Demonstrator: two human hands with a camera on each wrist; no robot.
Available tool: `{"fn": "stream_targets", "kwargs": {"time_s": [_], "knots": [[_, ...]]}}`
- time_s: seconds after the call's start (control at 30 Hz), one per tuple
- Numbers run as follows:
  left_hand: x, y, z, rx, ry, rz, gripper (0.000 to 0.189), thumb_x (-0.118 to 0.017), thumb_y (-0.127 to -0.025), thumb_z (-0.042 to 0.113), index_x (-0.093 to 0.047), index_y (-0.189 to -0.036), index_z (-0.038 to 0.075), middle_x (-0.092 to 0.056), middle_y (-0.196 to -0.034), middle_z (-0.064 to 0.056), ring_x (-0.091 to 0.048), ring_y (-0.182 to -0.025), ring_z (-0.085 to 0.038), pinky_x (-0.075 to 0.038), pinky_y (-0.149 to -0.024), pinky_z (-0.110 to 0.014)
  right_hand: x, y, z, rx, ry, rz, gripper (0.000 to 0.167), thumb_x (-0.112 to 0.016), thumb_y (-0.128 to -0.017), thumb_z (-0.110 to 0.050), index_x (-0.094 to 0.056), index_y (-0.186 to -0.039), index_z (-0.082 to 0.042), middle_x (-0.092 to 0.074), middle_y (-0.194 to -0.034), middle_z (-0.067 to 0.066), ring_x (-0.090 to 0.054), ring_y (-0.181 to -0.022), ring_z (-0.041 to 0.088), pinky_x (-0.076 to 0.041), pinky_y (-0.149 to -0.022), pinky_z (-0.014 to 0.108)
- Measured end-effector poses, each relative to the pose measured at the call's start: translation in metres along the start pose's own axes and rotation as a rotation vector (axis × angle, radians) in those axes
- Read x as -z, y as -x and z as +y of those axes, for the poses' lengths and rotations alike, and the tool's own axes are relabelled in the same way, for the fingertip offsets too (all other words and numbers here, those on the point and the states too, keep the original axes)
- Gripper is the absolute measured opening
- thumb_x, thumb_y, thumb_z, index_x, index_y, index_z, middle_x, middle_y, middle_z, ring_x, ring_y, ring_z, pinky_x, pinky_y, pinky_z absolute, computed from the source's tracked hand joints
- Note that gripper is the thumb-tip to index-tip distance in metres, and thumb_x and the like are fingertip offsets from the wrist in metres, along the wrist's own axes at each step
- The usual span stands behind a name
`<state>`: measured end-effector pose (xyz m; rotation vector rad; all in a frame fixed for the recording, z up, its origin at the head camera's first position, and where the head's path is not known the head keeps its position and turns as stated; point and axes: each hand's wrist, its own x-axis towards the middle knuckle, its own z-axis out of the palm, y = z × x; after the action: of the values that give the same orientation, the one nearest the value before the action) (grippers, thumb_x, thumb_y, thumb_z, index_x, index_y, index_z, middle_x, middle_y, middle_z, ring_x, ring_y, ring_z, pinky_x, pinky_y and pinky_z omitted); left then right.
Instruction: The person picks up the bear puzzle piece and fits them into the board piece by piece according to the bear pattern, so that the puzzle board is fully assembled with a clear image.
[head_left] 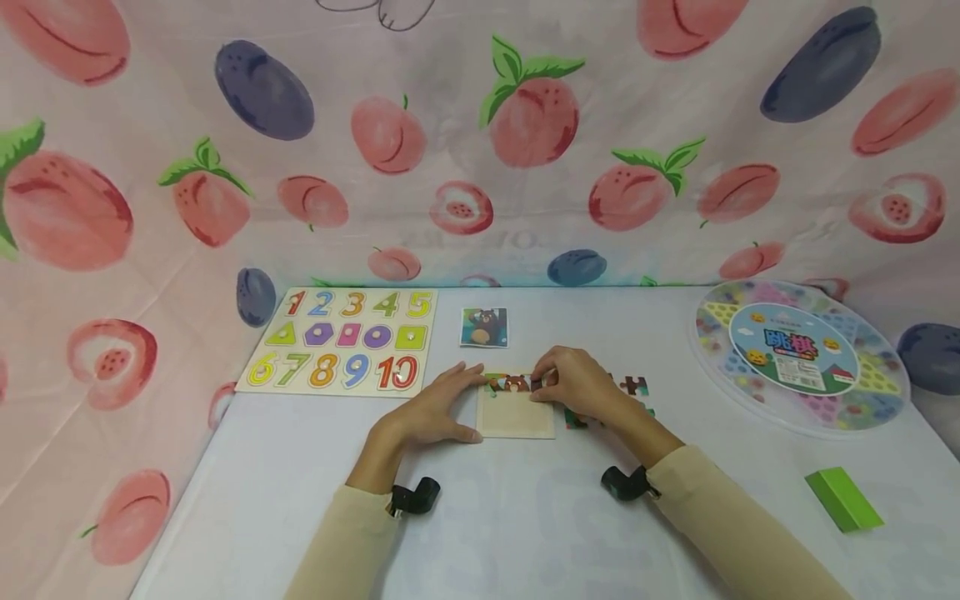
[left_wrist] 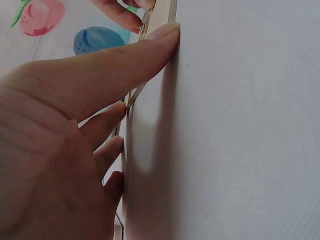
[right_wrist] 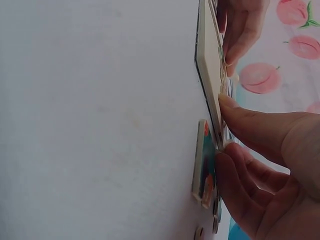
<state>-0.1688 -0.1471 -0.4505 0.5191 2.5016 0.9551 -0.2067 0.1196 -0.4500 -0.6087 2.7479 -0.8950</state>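
A square wooden puzzle board (head_left: 516,418) lies on the table between the hands. Along its far edge are puzzle pieces (head_left: 504,383) with a brown bear's head on them. My left hand (head_left: 426,414) rests at the board's left side, thumb at the near corner and fingers stretched toward the far one. At the far right corner, my right hand (head_left: 579,385) pinches a puzzle piece, largely hidden by the fingers; its thumb (right_wrist: 250,120) presses on the board's surface. Loose pieces (head_left: 636,385) lie just right of the board, partly under the right hand.
Behind the board lies a small bear picture card (head_left: 484,327). A number-and-shape board (head_left: 258,382) is at the far left. To the right are a round Chinese checkers set (head_left: 802,350) and a green block (head_left: 843,498). A fruit-print curtain (head_left: 450,133) hangs behind the table.
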Motion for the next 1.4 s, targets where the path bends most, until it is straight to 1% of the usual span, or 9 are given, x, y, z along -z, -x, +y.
{"fn": "stream_targets", "kwargs": {"time_s": [0.23, 0.4, 0.53, 0.63, 0.83, 0.93, 1.07, 1.23, 1.4], "knots": [[-0.001, 0.002, 0.0, 0.009, 0.012, 0.012, 0.084, -0.088, -0.078, 0.02, -0.048, -0.152, 0.02, -0.03, -0.17, 0.007, -0.009, -0.163, -0.022, -0.018, -0.131, -0.055, -0.002, 0.001, -0.001, -0.002, -0.003, 0.001, 0.019, -0.085, -0.083, -0.022, -0.079, -0.098, -0.013, -0.071, -0.109, 0.006, -0.058, -0.075, 0.009, -0.05, -0.068, 0.025], [0.0, 0.002, 0.0, 0.007, 0.005, 0.012, 0.084, -0.088, -0.079, 0.02, -0.047, -0.152, 0.02, -0.03, -0.17, 0.007, -0.01, -0.163, -0.023, -0.018, -0.131, -0.055, -0.001, 0.001, -0.003, -0.004, 0.034, -0.007, 0.021, -0.085, -0.083, -0.025, -0.079, -0.1, -0.015, -0.072, -0.114, 0.004, -0.059, -0.083, 0.013, -0.051, -0.07, 0.028], [0.001, 0.002, 0.0, 0.002, 0.001, 0.01, 0.084, -0.087, -0.079, 0.02, -0.047, -0.152, 0.02, -0.029, -0.17, 0.007, -0.009, -0.163, -0.023, -0.018, -0.131, -0.054, 0.001, 0.0, 0.0, 0.044, 0.031, -0.004, 0.021, -0.085, -0.084, -0.025, -0.08, -0.101, -0.015, -0.074, -0.115, 0.004, -0.065, -0.101, 0.022, -0.056, -0.086, 0.04], [0.001, 0.002, 0.0, 0.003, 0.004, 0.009, 0.084, -0.087, -0.079, 0.021, -0.046, -0.153, 0.02, -0.028, -0.17, 0.007, -0.009, -0.163, -0.022, -0.017, -0.131, -0.054, 0.004, 0.0, 0.006, 0.104, 0.012, -0.012, 0.022, -0.083, -0.085, -0.025, -0.08, -0.104, -0.013, -0.075, -0.117, 0.006, -0.064, -0.114, 0.029, -0.052, -0.101, 0.049], [0.0, 0.0, 0.0, -0.007, 0.004, 0.003, 0.085, -0.087, -0.079, 0.021, -0.046, -0.153, 0.02, -0.028, -0.171, 0.006, -0.008, -0.163, -0.023, -0.017, -0.132, -0.054, 0.013, 0.002, 0.016, 0.16, -0.03, -0.057, 0.024, -0.08, -0.088, -0.027, -0.08, -0.108, -0.013, -0.074, -0.125, 0.01, -0.062, -0.12, 0.032, -0.044, -0.109, 0.057], [0.0, 0.0, 0.0, -0.01, -0.004, 0.007, 0.085, -0.087, -0.079, 0.021, -0.046, -0.153, 0.02, -0.028, -0.17, 0.006, -0.009, -0.163, -0.023, -0.017, -0.131, -0.054, 0.018, 0.001, 0.015, 0.127, -0.047, -0.055, 0.024, -0.079, -0.089, -0.028, -0.079, -0.11, -0.016, -0.074, -0.125, 0.008, -0.062, -0.123, 0.032, -0.046, -0.11, 0.058], [0.0, -0.001, 0.0, -0.007, -0.006, 0.009, 0.086, -0.088, -0.079, 0.02, -0.045, -0.153, 0.02, -0.028, -0.171, 0.006, -0.009, -0.163, -0.023, -0.017, -0.131, -0.054, 0.025, 0.002, 0.012, 0.077, -0.048, -0.008, 0.024, -0.079, -0.09, -0.027, -0.078, -0.111, -0.016, -0.075, -0.124, 0.005, -0.06, -0.126, 0.032, -0.046, -0.111, 0.059], [0.0, 0.0, 0.0, -0.013, 0.001, 0.008, 0.085, -0.088, -0.078, 0.02, -0.046, -0.152, 0.018, -0.028, -0.171, 0.004, -0.009, -0.163, -0.025, -0.017, -0.131, -0.054, 0.035, 0.006, 0.015, 0.044, -0.054, 0.045, 0.029, -0.078, -0.09, -0.022, -0.076, -0.117, -0.013, -0.073, -0.128, 0.008, -0.057, -0.129, 0.035, -0.047, -0.109, 0.06], [0.0, -0.001, 0.0, -0.032, -0.011, 0.009, 0.085, -0.088, -0.078, 0.019, -0.046, -0.152, 0.016, -0.029, -0.171, 0.002, -0.011, -0.163, -0.026, -0.018, -0.131, -0.054, 0.042, 0.011, 0.024, 0.015, -0.037, 0.044, 0.034, -0.079, -0.089, -0.024, -0.075, -0.121, -0.013, -0.07, -0.132, 0.012, -0.055, -0.13, 0.038, -0.047, -0.108, 0.061]]}}
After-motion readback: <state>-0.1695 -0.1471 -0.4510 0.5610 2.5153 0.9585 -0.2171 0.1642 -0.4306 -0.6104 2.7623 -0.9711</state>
